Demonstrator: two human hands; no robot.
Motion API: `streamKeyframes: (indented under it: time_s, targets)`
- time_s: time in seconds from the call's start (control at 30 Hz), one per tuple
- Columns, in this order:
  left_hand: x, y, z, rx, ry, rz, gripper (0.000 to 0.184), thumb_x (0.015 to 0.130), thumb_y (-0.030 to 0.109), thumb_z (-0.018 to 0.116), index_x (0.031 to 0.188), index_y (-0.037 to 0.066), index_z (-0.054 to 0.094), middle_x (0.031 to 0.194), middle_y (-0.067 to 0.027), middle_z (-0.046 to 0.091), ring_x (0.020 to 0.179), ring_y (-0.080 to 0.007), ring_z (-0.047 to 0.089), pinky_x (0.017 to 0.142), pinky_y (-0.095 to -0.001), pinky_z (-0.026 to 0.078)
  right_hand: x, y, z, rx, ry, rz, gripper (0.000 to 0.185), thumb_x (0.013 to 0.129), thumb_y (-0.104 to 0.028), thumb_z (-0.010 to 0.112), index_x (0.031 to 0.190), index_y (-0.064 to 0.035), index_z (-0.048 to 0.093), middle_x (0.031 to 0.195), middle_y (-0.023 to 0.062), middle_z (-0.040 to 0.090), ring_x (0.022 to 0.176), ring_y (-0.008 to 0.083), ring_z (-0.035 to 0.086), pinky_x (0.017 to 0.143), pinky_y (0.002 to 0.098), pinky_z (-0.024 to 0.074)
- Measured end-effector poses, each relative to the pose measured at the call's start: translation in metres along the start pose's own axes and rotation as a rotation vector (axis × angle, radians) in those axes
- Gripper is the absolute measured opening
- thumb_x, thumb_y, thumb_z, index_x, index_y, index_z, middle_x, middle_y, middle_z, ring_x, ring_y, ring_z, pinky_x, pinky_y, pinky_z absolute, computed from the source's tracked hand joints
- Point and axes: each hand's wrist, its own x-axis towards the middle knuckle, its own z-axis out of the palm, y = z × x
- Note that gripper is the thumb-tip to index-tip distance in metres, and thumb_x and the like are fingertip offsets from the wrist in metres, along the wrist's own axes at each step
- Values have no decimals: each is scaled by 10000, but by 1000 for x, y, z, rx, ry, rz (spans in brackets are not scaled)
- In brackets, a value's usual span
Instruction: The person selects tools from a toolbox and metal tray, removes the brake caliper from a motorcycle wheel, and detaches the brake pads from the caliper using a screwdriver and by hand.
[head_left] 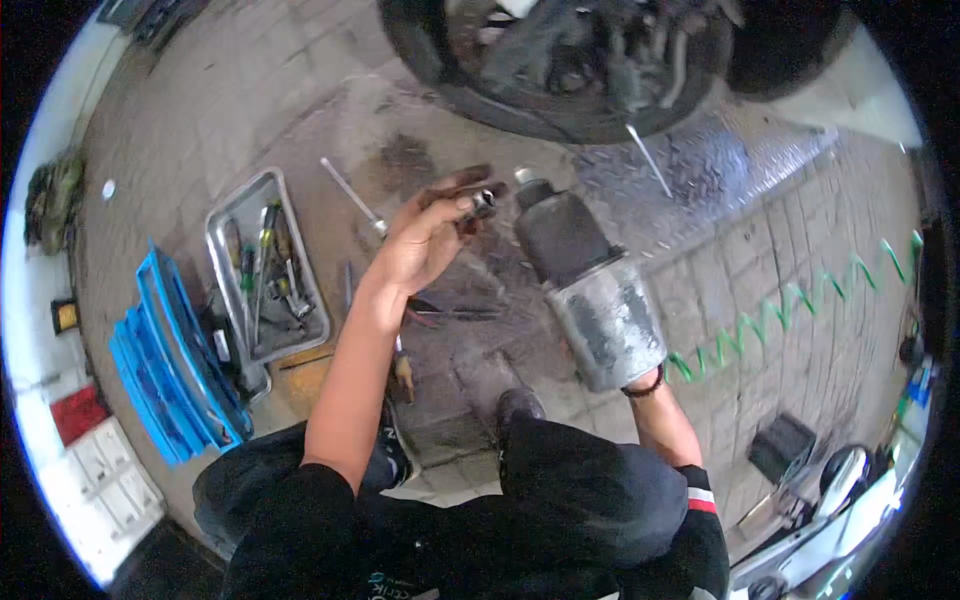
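Note:
Between the fingers of my left hand (pixel 428 228) is a small dark metal socket (pixel 484 202). Just to its right is the square drive end of a large air impact wrench (pixel 608 310), which has a black nose and a worn silver body. My right hand (pixel 640 380) is at the wrench's rear end, mostly hidden behind the body, with only its edge and the wrist showing. A green coiled air hose (pixel 745 335) runs from near that hand to the right. The socket and the drive end are apart.
A metal tray (pixel 322 325) of hand tools and blue plastic racks (pixel 165 350) lie at the left. A long rod tool (pixel 350 190) is on the paving. Ahead stands a wheel (pixel 560 125) beside a metal plate (pixel 690 185). A black box (pixel 782 447) sits at lower right.

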Motion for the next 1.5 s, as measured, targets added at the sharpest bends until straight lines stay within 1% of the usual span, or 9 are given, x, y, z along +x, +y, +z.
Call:
streamKeyframes:
  time_s: [0.17,0.37,0.67,0.8,0.87,0.93,1.07,1.23,1.5]
  targets:
    - [16,-27,33,-97,104,-13,254,908,218,641,1097,53,600,893,-30,686,768,-108,663,659,-211,552,-6,-27,-1,1029,239,255,547,656,-397,779,1012,-19,609,952,118,656,880,269,634,822,372,478]
    - [16,-36,44,-173,35,42,320,886,256,671,1116,47,596,932,-38,676,749,-100,655,651,-207,549,-11,-15,12,700,270,-145,559,659,-444,748,1002,-26,611,938,144,646,837,338,629,788,389,483]
    - [-1,-34,46,35,-140,34,351,872,274,687,1112,39,587,992,-59,659,847,-142,643,788,-311,541,-18,-59,-11,906,289,139,514,667,-384,744,1014,-27,618,929,146,652,868,347,633,816,389,485]
    - [-2,-40,85,25,7,-37,372,903,349,618,1115,46,582,1026,-83,648,944,-207,633,873,-370,520,-1,-61,-28,524,266,124,489,638,-286,749,1007,-4,593,889,181,641,778,393,617,701,395,494]
    - [-6,-41,123,-259,35,-101,367,910,386,587,1057,49,585,974,-90,650,882,-221,642,840,-392,532,7,-65,-33,340,240,310,455,627,-212,739,991,-5,561,803,179,603,756,401,593,688,422,479]
    - [6,-38,115,-315,14,-123,380,905,425,574,995,56,581,907,-74,643,796,-228,645,757,-390,553,17,-65,-43,-88,305,218,414,606,-167,722,940,-15,529,724,167,547,728,398,566,678,448,456]
    - [20,-20,115,-170,-100,-98,349,872,424,616,891,78,575,816,-46,620,727,-168,624,699,-369,567,23,-49,-26,-34,240,269,369,616,-135,691,921,-25,513,824,170,556,777,399,561,695,458,444]
    - [28,4,117,-196,28,-91,323,846,406,639,855,93,561,746,-33,593,662,-195,611,642,-366,542,53,-60,-46,31,309,278,730,599,-105,740,1250,-25,419,1108,215,484,948,427,535,789,462,455]
    - [48,-8,77,-186,156,-123,345,854,444,608,844,101,576,714,-74,604,652,-257,625,626,-417,527,62,-57,-25,24,339,231,1102,441,-331,882,1353,-31,342,1112,185,550,897,409,595,764,451,496]
